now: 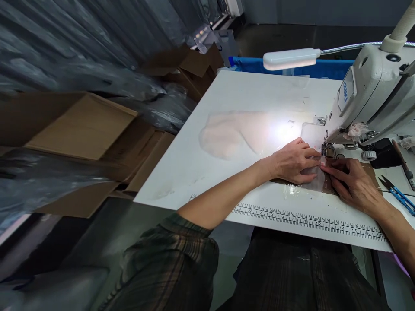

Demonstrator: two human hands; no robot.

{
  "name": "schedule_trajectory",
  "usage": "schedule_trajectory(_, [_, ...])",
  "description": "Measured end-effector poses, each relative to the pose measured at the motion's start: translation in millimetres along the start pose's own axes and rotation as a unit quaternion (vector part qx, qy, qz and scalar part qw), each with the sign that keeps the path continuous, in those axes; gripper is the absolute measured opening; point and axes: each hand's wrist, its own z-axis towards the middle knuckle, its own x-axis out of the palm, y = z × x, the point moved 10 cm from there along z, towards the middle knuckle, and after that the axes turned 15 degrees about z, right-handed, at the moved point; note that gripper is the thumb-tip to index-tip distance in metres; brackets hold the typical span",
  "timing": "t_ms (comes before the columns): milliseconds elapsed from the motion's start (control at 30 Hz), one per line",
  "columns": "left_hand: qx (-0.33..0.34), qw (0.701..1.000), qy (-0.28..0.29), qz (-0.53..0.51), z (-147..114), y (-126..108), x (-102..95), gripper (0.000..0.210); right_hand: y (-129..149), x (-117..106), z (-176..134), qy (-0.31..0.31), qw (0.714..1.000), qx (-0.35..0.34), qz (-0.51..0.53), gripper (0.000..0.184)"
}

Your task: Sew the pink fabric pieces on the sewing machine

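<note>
A piece of thin, see-through white fabric (316, 183) lies under the needle area of a white sewing machine (365, 93). My left hand (295, 162) rests on this fabric just left of the presser foot (324, 150), palm down with the fingers stretched out. On the other side, my right hand (352, 179) has its thumb and index finger closed at the fabric's edge, right in front of the foot. Brown tape (330, 186) on the table shows beneath both hands. The exact fabric edge between the fingertips is too small to make out.
Blue-handled scissors (400, 196) lie right of my right hand, near a dark flat object (385, 154). A lamp (290, 59) hangs over the white table (181, 172), which has a ruler strip (308, 220) along its front. Open cardboard boxes (84, 129) stand left.
</note>
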Motion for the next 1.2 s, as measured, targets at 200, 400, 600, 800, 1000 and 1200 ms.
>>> schedule_trajectory(200, [-0.012, 1.0, 0.014, 0.017, 1, 2, 1.7, 0.038, 0, 1, 0, 0.008, 1.0, 0.005, -0.003, 0.038])
schedule_trajectory(400, [-0.031, 0.999, 0.019, 0.039, 1, 7, 5.2, 0.041, -2, 3, -2, 0.001, 1.0, 0.014, 0.003, 0.04])
schedule_trajectory(600, [-0.044, 0.998, 0.011, 0.051, 2, 12, 7.1, 0.044, 0, 3, -1, -0.016, 1.0, 0.007, -0.013, 0.037])
schedule_trajectory(800, [-0.086, 0.995, 0.021, 0.041, 4, 19, 12.2, 0.043, -6, 6, 5, -0.012, 0.999, 0.027, -0.038, 0.041])
schedule_trajectory(1000, [-0.113, 0.993, 0.015, 0.027, 4, 27, 13.3, 0.043, -12, 6, 7, -0.028, 0.997, 0.037, -0.054, 0.044])
schedule_trajectory(1200, [-0.128, 0.992, -0.006, 0.002, 1, 36, 16.0, 0.037, -32, -8, -3, -0.059, 0.988, 0.129, 0.056, 0.045])
